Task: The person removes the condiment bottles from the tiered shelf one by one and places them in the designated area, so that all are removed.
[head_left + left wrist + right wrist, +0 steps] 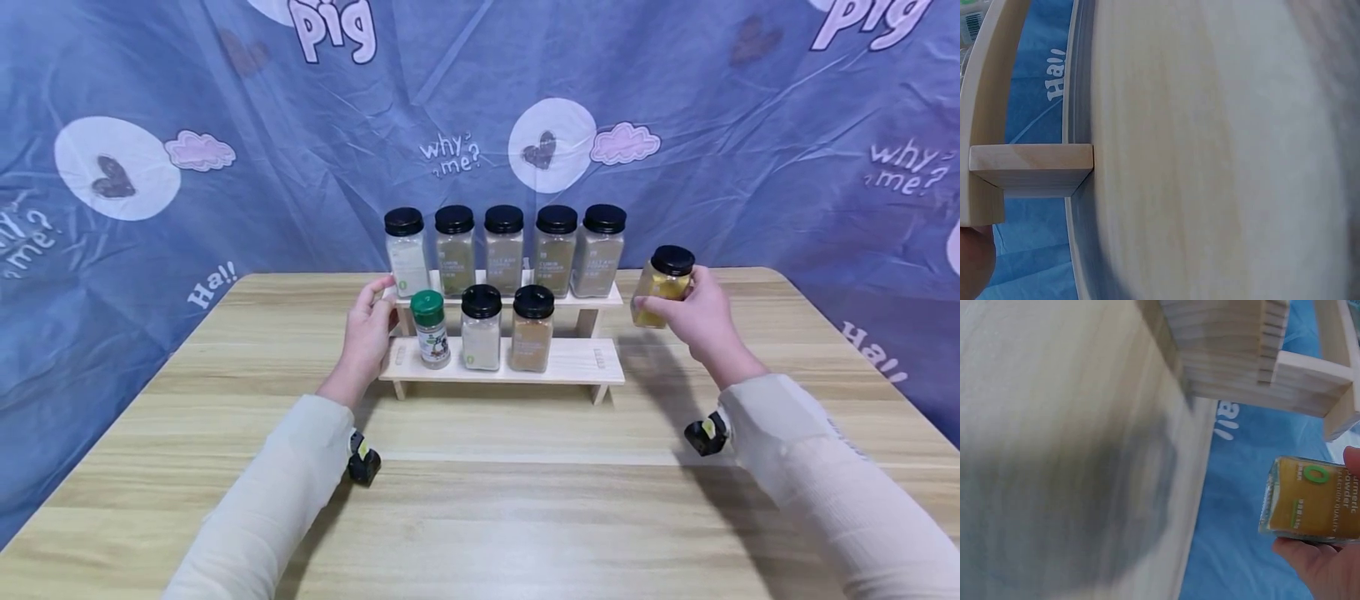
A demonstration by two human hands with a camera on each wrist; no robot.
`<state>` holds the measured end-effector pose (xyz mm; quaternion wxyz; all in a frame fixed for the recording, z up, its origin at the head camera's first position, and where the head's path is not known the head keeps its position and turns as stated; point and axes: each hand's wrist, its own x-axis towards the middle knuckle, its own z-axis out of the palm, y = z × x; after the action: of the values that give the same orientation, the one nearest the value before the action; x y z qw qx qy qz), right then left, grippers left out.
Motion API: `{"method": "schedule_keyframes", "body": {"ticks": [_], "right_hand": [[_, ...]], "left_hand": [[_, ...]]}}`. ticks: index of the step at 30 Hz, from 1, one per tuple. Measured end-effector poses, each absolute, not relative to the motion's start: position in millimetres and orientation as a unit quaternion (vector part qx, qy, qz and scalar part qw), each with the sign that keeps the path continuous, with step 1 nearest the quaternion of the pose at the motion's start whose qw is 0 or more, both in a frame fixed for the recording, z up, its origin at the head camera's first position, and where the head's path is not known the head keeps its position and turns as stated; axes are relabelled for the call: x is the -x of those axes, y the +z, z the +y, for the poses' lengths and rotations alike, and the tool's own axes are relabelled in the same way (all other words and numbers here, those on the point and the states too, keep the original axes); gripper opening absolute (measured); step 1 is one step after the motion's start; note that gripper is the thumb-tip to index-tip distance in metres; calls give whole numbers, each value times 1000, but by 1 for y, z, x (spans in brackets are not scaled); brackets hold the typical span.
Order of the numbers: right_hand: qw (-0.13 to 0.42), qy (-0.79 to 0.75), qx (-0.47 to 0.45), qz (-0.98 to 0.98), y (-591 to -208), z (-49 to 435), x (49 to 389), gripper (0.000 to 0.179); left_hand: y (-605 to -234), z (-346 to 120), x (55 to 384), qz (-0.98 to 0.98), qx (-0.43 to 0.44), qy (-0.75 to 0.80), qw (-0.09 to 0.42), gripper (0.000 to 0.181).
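My right hand (703, 315) grips a clear spice jar of yellow powder (662, 287) with a black lid, held up off the table to the right of the wooden two-tier rack (577, 372). In the right wrist view the label on this turmeric powder jar (1310, 503) is partly readable, with fingers on both sides. My left hand (366, 327) holds the left end of the rack's upper tier, beside a black-lidded jar of white powder (408, 268). Part of the left hand (975, 262) shows against the shelf's end in the left wrist view.
Several black-lidded jars, such as a salt-and-pepper jar (504, 262), line the upper tier. On the lower tier stand a green-capped shaker (432, 342), a pale powder jar (481, 337) and an orange-brown powder jar (532, 340). Behind the wood-grain table (480, 517) hangs a blue printed cloth (360, 125).
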<state>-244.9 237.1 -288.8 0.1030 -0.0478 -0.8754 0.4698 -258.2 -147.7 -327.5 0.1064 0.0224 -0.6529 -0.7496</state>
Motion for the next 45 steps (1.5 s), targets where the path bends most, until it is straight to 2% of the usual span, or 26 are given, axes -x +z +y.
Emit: {"method": "schedule_keyframes", "body": {"ticks": [19,27,34,45], "right_hand": [[45,514,52,-855,-315,241,254,63],[13,532,51,-845,-321,243,258,50],[4,537,52,-842,-325,243,259,49],[5,542,65,-838,-331,240,258,68]], "left_hand": [[-330,-147,257,-653,-14,-750,105,35],[-329,-146,258,-647,-9,-755,106,36],[-329,-146,257,-649,-7,-753,107,35],[-332,-148,258,-650,-9,-752,107,35]]}}
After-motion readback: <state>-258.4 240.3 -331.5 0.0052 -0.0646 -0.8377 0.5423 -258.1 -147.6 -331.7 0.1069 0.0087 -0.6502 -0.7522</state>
